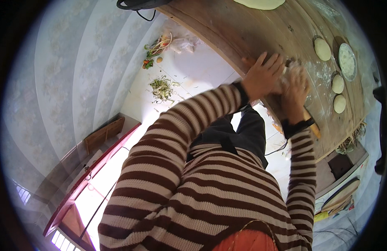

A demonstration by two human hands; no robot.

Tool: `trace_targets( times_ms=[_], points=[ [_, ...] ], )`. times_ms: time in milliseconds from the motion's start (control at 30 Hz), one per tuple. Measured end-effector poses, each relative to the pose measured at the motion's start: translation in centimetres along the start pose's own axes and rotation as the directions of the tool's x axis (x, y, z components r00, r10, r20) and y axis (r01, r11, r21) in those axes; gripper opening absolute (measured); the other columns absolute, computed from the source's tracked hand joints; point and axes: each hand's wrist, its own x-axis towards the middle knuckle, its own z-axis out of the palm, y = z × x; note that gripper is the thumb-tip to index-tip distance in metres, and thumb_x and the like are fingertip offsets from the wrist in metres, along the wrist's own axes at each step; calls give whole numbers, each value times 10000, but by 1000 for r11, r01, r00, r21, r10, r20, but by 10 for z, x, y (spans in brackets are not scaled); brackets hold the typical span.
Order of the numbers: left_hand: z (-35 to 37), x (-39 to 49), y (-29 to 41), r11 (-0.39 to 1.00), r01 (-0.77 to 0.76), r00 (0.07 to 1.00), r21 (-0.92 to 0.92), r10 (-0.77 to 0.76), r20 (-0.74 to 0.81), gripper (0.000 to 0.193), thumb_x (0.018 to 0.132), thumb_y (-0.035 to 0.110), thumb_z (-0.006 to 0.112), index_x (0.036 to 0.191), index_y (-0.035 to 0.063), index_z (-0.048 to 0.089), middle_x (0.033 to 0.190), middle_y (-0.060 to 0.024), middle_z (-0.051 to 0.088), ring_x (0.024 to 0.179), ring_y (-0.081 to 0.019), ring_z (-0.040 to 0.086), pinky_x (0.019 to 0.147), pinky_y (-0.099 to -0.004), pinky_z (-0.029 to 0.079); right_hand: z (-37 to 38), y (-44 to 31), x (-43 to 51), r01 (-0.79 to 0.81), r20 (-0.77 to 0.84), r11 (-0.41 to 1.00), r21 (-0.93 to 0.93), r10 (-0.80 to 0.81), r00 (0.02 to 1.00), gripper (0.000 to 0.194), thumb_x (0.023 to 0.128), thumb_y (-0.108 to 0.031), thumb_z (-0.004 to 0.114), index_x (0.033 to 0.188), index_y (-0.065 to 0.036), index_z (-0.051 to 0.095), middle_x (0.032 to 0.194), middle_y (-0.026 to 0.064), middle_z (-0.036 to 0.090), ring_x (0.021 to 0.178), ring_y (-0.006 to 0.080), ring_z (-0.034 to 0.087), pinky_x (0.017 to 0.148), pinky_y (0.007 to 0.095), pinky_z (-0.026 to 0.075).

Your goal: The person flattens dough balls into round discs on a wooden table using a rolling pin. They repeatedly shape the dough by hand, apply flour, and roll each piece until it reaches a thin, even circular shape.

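My left hand [265, 77] is palm down over the near edge of the wooden table [243, 28], fingers a little apart. My right hand [295, 88], blurred, is close beside it. Something pale shows between them, too blurred to name; what lies under the palms is hidden. A reddish-brown end pokes out beyond my left hand. By my right wrist lies a wooden stick [316, 130], perhaps a rolling pin. Three round dough pieces [322, 49] [337, 84] [339, 104] and a bowl of flour [348, 62] sit to the right. At the top edge is a larger dough sheet [261, 2].
Loose flour dusts the tabletop. A black object with a cord [140, 3] is at the table's upper left corner. On the floor to the left are vegetable trimmings [161, 89], vegetables [148, 63] and plastic bags [182, 45]. A round board [341, 196] stands at lower right.
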Motion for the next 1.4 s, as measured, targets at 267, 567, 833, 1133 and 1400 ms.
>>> trace_targets(
  times_ms=[267, 567, 833, 1133, 1400],
  points=[
    [25, 37, -11, 967, -188, 979, 174, 198, -40, 441, 933, 284, 666, 1305, 47, 658, 1422, -128, 590, 1454, -316, 453, 1253, -602, 236, 2, 39, -39, -23, 16, 980, 197, 20, 1000, 502, 979, -148, 644, 1453, -25, 534, 1446, 220, 568, 1316, 411, 541, 1090, 557, 407],
    [55, 33, 24, 899, -74, 914, -431, -112, -391, 301, 932, 100, 568, 1215, 44, 654, 1415, -208, 572, 1384, -404, 490, 1167, -572, 329, 10, -16, -94, -223, -187, 964, 147, 248, 950, 569, 951, -82, 634, 1506, -46, 512, 1344, 229, 572, 1155, 442, 557, 984, 581, 438],
    [8, -33, 49, -236, 399, 630, -886, -632, 451, 614, 981, 26, 668, 1505, -148, 401, 1372, -199, 609, 1189, -222, 641, 1011, -301, 548, -10, -43, -123, -301, -81, 876, 376, 355, 931, 391, 931, 53, 643, 1320, 74, 603, 1196, 269, 631, 1044, 427, 611, 895, 474, 523],
    [-4, -9, 69, -509, 540, 487, -670, -460, 742, 250, 1042, 77, 615, 1242, -71, 651, 1106, -128, 739, 1005, -191, 714, 927, -322, 576, -21, 38, -95, -329, -14, 942, 58, 331, 944, 501, 912, -87, 693, 1402, -44, 602, 1285, 152, 650, 1142, 364, 589, 995, 476, 435],
    [20, 57, 35, 881, 21, 998, -472, -45, -40, 505, 1034, 165, 605, 1493, -22, 510, 1626, -208, 451, 1538, -337, 382, 1274, -497, 237, -15, 51, -51, -264, -121, 948, 179, 287, 950, 536, 1020, -325, 615, 1477, -52, 549, 1480, 196, 575, 1377, 386, 504, 1122, 529, 364]
  ],
)
